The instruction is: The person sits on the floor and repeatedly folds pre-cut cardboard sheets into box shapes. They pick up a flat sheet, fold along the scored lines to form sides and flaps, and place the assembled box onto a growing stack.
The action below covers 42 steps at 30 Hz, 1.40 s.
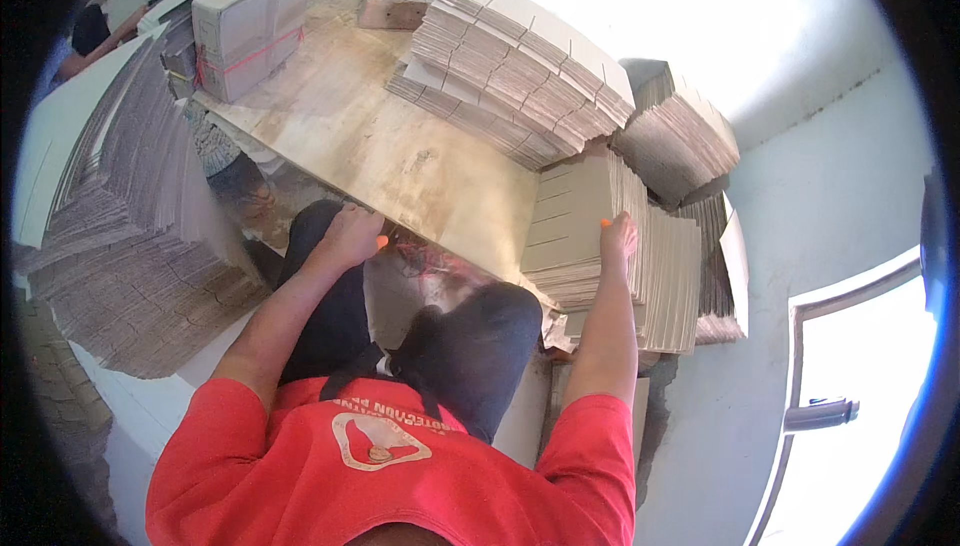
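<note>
My left hand (352, 236) is over my left knee at the near edge of the wooden board (400, 161). Its fingers are curled, with an orange cover on the thumb; whatever may be inside them is hidden. To the right, my right hand (620, 238) closes on the edges of slotted cardboard sheets (572, 214) in a stack beside the board. An orange cover shows on this thumb too. The sheets lean in a fanned row (668, 271) to the right of that hand. How many sheets the fingers grip cannot be made out.
A tall pile of slotted cardboard (520, 71) stands on the board's far side, near a brick-like block (392, 11). A carton (250, 31) tied with red string is at far left. More cardboard (140, 206) is stacked on my left. Another person's arm (100, 51) shows at upper left.
</note>
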{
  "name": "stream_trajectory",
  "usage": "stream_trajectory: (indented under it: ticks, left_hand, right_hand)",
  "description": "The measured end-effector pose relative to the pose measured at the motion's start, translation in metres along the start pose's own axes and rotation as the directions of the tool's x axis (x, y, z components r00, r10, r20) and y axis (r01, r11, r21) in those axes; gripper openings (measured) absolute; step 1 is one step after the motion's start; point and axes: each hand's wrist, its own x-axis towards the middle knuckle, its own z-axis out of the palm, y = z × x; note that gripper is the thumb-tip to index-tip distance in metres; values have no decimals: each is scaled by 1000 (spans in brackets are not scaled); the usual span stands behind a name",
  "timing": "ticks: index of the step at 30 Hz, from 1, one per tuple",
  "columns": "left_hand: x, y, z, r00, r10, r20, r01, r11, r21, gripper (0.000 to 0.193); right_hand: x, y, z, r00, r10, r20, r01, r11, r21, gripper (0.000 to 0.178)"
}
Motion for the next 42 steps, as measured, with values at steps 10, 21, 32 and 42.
stream_trajectory:
  ticks: [10,21,32,42]
  left_hand:
    - [50,-34,-25,970,9,-244,-72,965,-253,37]
    - [322,94,-147,600,534,-596,-536,821,196,46]
    - [406,173,-116,835,489,-252,-409,858,309,12]
    - [400,159,-136,216,831,-512,-627,520,580,16]
  right_hand:
    - [-75,-15,-64,684,600,-416,-207,706,678,25]
    - [-94,-13,-20,835,479,-272,320,-22,947,39]
    - [-53,-29,-60,885,465,-41,81,-67,994,16]
    - [-59,-58,-60,917,336,-215,248,-57,967,12]
